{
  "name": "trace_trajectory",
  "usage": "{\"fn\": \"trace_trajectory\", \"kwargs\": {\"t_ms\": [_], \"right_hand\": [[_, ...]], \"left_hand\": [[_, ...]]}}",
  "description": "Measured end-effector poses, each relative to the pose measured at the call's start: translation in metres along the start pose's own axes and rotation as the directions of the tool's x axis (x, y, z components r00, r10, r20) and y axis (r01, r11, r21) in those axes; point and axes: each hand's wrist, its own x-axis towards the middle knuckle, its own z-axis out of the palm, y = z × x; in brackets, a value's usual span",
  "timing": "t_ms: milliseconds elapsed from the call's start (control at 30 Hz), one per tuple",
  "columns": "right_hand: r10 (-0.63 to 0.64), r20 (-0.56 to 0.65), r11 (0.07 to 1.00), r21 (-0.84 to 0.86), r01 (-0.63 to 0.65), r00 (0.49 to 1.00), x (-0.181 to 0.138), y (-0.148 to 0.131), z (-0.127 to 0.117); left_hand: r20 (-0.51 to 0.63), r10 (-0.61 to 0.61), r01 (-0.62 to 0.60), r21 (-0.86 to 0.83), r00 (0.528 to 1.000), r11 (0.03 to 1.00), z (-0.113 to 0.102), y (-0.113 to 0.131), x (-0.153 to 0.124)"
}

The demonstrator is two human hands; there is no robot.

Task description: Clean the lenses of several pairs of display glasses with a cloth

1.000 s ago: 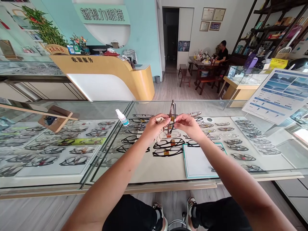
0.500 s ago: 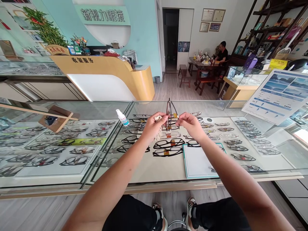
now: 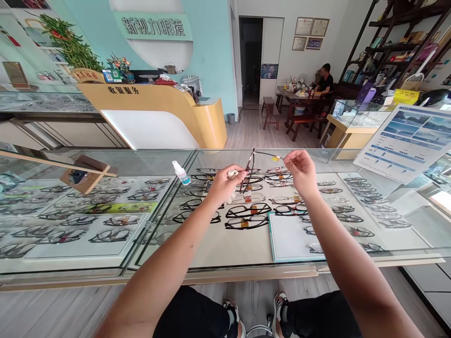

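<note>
Above the glass counter, my left hand (image 3: 229, 183) is closed on a pair of eyeglasses (image 3: 251, 162) and also has a crumpled pale cloth (image 3: 230, 195) tucked in its fingers. The eyeglasses are dark-framed and held upright, edge-on to me. One temple, bearing a yellow tag (image 3: 275, 158), stretches out to the right. My right hand (image 3: 301, 171) pinches the tip of that temple. To the left of my left hand, a small white bottle (image 3: 181, 172) with a blue label stands on the glass.
Several rows of eyeglasses (image 3: 246, 222) lie inside the glass display counter (image 3: 225, 256). A white board with a teal edge (image 3: 287, 239) is at the right front. A wooden stand (image 3: 86, 173) sits left, a printed sign (image 3: 405, 141) right. Beyond, a person (image 3: 326, 80) sits at a table.
My right hand has moved right and slightly up, swinging the temple out from the frame. My left hand stays in nearly the same place, with the eyeglasses now tilted.
</note>
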Motion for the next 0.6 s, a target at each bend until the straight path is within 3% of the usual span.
{"fn": "trace_trajectory", "kwargs": {"t_ms": [67,200,267,400,600], "right_hand": [[-0.01,-0.018,1.0,-0.021,0.01,1.0,-0.001,-0.002,0.001],[-0.072,-0.168,0.997,-0.035,0.067,0.983,-0.004,-0.009,0.001],[-0.055,-0.167,0.998,0.018,0.059,0.984,-0.007,-0.015,0.001],[0.162,0.075,0.956,0.234,-0.176,0.984,-0.013,-0.024,0.009],[0.39,0.357,0.745,0.42,-0.518,0.849,-0.019,-0.016,0.03]], "left_hand": [[0.002,-0.004,0.004,0.006,1.0,1.0,0.0,0.0,0.0],[-0.068,-0.003,0.002,-0.015,0.998,1.0,0.0,-0.002,0.001],[-0.115,0.006,-0.009,-0.03,0.993,1.0,0.0,-0.005,0.002],[-0.172,0.027,-0.038,-0.061,0.985,0.997,0.002,-0.006,0.001],[-0.11,-0.019,0.007,-0.104,0.994,0.995,0.011,0.003,-0.007]]}}
